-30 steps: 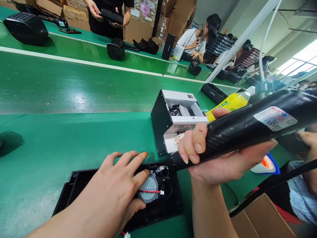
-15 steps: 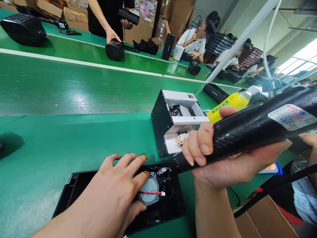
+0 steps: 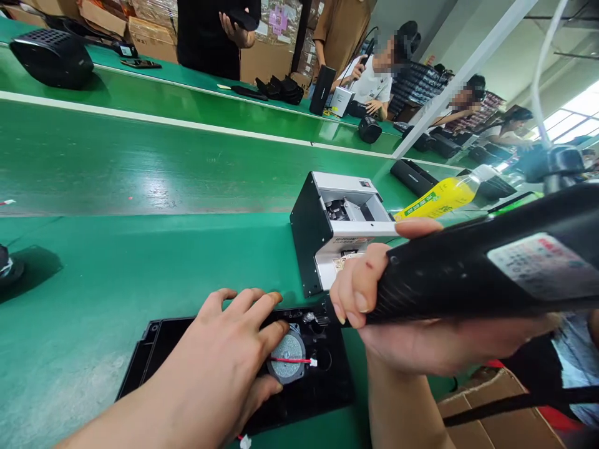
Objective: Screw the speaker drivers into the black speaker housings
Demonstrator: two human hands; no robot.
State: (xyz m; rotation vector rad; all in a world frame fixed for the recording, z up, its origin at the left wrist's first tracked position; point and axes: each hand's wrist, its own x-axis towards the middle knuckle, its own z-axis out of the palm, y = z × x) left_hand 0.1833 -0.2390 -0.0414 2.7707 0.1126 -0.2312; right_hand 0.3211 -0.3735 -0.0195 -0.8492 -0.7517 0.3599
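A black plastic speaker housing [image 3: 322, 393] lies open on the green work surface. Inside it sits a round speaker driver [image 3: 289, 353], with a red wire and a white plug across it. My left hand [image 3: 234, 349] holds the housing down, thumb and index finger at the driver's left edge, other fingers reaching to the far rim. My right hand [image 3: 416, 343] is wrapped round a black electric screwdriver [image 3: 440, 274], which lies nearly level. Its front end points at the housing's far right corner, beside a shiny screw spot; the tip itself is hard to make out.
Just behind the housing stands a silver and black screw feeder [image 3: 349, 212]. A yellow drink bottle [image 3: 440, 196] lies to its right. A green conveyor belt [image 3: 163, 162] crosses beyond, with a black speaker [image 3: 51, 59] at far left. A cardboard box [image 3: 505, 405] is at lower right. Co-workers sit and stand opposite.
The screwdriver's rear has swung lower and its front has come closer to the housing's corner. My left hand stays on the housing. Across the belt, a co-worker has lifted a black part off the surface.
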